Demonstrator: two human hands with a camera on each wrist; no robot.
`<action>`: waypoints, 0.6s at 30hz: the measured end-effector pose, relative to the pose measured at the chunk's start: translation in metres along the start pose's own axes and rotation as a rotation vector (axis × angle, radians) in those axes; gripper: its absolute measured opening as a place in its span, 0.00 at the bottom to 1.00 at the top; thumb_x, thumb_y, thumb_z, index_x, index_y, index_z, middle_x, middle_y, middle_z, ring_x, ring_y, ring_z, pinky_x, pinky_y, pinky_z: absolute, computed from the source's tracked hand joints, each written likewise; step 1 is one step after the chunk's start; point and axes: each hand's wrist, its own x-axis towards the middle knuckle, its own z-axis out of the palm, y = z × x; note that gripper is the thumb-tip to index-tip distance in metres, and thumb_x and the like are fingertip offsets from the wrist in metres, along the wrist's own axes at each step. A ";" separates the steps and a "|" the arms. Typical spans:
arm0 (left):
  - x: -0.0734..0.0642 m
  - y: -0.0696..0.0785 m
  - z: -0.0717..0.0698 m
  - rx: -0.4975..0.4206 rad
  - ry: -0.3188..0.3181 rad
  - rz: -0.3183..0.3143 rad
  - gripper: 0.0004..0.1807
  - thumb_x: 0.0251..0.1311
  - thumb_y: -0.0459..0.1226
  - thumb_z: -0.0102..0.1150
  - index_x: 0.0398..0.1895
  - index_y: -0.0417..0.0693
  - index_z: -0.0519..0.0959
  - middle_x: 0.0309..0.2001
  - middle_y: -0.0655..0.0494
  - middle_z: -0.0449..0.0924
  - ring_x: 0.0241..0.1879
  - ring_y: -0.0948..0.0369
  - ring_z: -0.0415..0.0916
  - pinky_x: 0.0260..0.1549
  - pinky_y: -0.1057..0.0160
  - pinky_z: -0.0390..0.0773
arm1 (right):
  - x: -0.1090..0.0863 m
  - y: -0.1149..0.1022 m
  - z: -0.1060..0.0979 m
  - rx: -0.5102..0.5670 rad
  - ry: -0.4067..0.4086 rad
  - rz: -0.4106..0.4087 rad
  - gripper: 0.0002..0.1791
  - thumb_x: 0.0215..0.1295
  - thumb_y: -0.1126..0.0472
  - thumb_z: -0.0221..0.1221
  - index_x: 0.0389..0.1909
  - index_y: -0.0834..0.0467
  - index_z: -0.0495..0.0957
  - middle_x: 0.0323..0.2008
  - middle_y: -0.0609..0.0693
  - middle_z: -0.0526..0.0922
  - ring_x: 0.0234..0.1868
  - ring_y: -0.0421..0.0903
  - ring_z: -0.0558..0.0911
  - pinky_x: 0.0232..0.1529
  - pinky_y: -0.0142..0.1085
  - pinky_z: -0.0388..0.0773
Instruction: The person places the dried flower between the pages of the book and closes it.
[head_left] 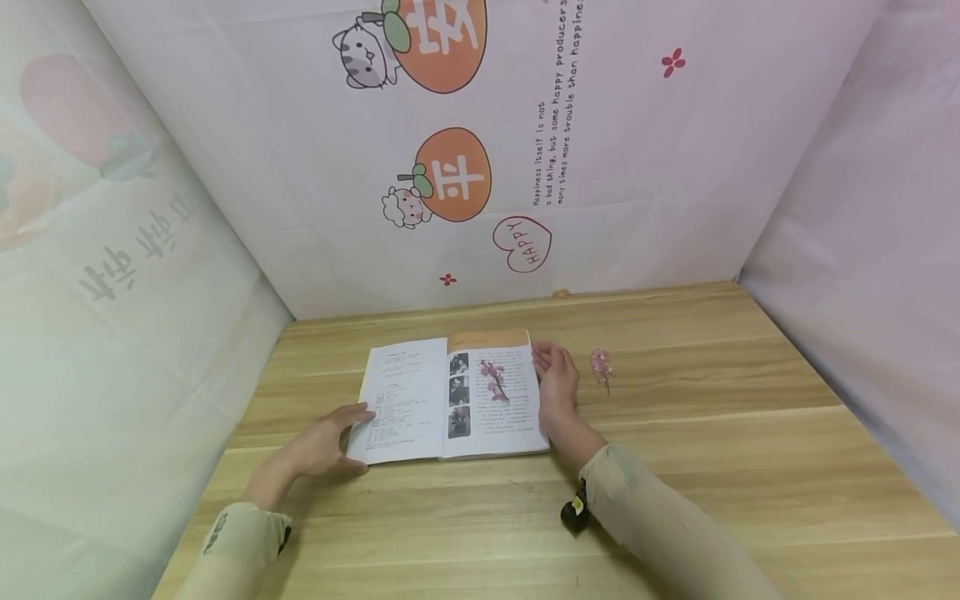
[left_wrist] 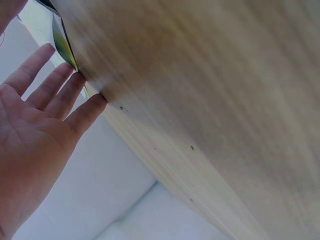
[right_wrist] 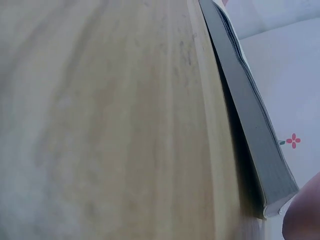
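On the bench [head_left: 450, 533], an open book [head_left: 408, 400] is flanked by the left hand [head_left: 326, 442] and right hand [head_left: 559, 387], both unclenched, its side edges touched rather than gripped. A pink sprig [head_left: 495, 382] is laid on its right page [head_left: 517, 421]; a second sprig [head_left: 602, 367] is seen beyond the right hand.

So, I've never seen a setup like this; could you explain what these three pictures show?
No machine here: the grip is simply a person's bare left hand and right hand. The wide picture comes from a camera worn on the head, looking forward and down. The others come from wrist cameras: one shows the left palm and fingers, the other mostly wooden table and an edge of the open book. One pink flower sprig is on the book's right page; a second sprig lies right of the right hand. The hands are at the book's opposite sides, and neither holds anything else.
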 end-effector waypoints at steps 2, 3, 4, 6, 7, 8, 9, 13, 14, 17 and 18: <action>0.000 0.000 0.000 0.000 0.000 0.001 0.49 0.45 0.46 0.78 0.71 0.43 0.67 0.75 0.39 0.61 0.72 0.37 0.60 0.70 0.38 0.63 | 0.001 0.000 0.000 -0.003 -0.004 0.008 0.23 0.80 0.54 0.38 0.61 0.64 0.72 0.63 0.59 0.76 0.67 0.50 0.75 0.71 0.37 0.70; 0.000 0.000 0.000 0.002 -0.001 0.001 0.49 0.45 0.46 0.78 0.71 0.43 0.67 0.75 0.39 0.61 0.72 0.37 0.60 0.70 0.38 0.63 | 0.000 0.000 0.000 -0.006 -0.005 0.014 0.23 0.80 0.54 0.39 0.62 0.64 0.72 0.63 0.59 0.76 0.67 0.50 0.75 0.71 0.37 0.70; 0.000 0.000 0.000 0.001 -0.001 0.001 0.48 0.45 0.46 0.78 0.71 0.43 0.67 0.75 0.39 0.61 0.72 0.37 0.60 0.70 0.38 0.63 | 0.000 0.000 0.000 -0.005 -0.007 0.020 0.23 0.80 0.54 0.39 0.62 0.64 0.72 0.64 0.60 0.75 0.67 0.50 0.75 0.71 0.37 0.70; 0.000 0.000 0.000 -0.001 -0.003 -0.001 0.48 0.45 0.46 0.78 0.71 0.43 0.67 0.75 0.39 0.61 0.72 0.37 0.60 0.70 0.38 0.64 | 0.000 0.001 0.000 0.002 -0.011 0.025 0.23 0.80 0.54 0.39 0.62 0.64 0.72 0.64 0.60 0.75 0.68 0.51 0.74 0.72 0.37 0.69; 0.000 0.000 0.000 0.000 -0.003 0.000 0.48 0.45 0.46 0.78 0.71 0.43 0.67 0.75 0.39 0.61 0.72 0.37 0.60 0.70 0.38 0.64 | 0.000 0.001 0.001 0.006 -0.013 0.024 0.23 0.80 0.54 0.39 0.62 0.65 0.72 0.64 0.61 0.75 0.68 0.51 0.74 0.72 0.37 0.69; 0.000 0.000 0.000 0.000 -0.003 0.000 0.48 0.45 0.46 0.78 0.71 0.43 0.67 0.75 0.39 0.61 0.72 0.37 0.60 0.70 0.38 0.63 | 0.000 0.001 0.001 0.009 -0.012 0.024 0.23 0.80 0.54 0.39 0.61 0.65 0.72 0.64 0.61 0.75 0.68 0.51 0.74 0.72 0.37 0.69; 0.000 0.000 0.000 -0.001 -0.003 0.000 0.48 0.45 0.46 0.78 0.71 0.43 0.67 0.75 0.39 0.60 0.72 0.37 0.60 0.70 0.38 0.63 | 0.000 0.001 0.001 0.009 -0.012 0.020 0.23 0.80 0.54 0.39 0.61 0.65 0.72 0.64 0.61 0.75 0.68 0.51 0.74 0.72 0.37 0.69; 0.000 0.000 0.000 -0.002 0.001 0.005 0.48 0.45 0.46 0.78 0.71 0.43 0.67 0.75 0.39 0.61 0.72 0.37 0.60 0.70 0.38 0.63 | -0.001 0.002 0.002 0.000 -0.009 0.006 0.23 0.79 0.55 0.40 0.60 0.65 0.73 0.63 0.60 0.77 0.67 0.51 0.75 0.71 0.36 0.70; 0.000 -0.001 0.000 0.000 0.002 0.007 0.48 0.45 0.46 0.78 0.71 0.43 0.68 0.75 0.39 0.61 0.72 0.37 0.60 0.70 0.38 0.63 | -0.001 0.002 0.002 -0.004 -0.007 0.005 0.23 0.79 0.55 0.40 0.60 0.65 0.73 0.62 0.60 0.77 0.67 0.50 0.75 0.71 0.36 0.70; 0.001 -0.001 0.001 0.006 0.003 0.006 0.48 0.45 0.47 0.78 0.71 0.43 0.68 0.75 0.39 0.61 0.72 0.37 0.61 0.70 0.38 0.64 | -0.003 0.002 0.002 -0.028 -0.015 0.002 0.23 0.80 0.54 0.40 0.59 0.64 0.74 0.62 0.58 0.77 0.67 0.50 0.75 0.71 0.36 0.70; 0.001 -0.001 0.001 0.007 0.004 0.007 0.48 0.45 0.47 0.78 0.71 0.43 0.68 0.75 0.39 0.61 0.72 0.37 0.61 0.70 0.38 0.64 | -0.003 0.001 0.002 -0.035 -0.018 0.003 0.23 0.80 0.54 0.40 0.59 0.64 0.74 0.62 0.58 0.77 0.67 0.49 0.75 0.72 0.36 0.69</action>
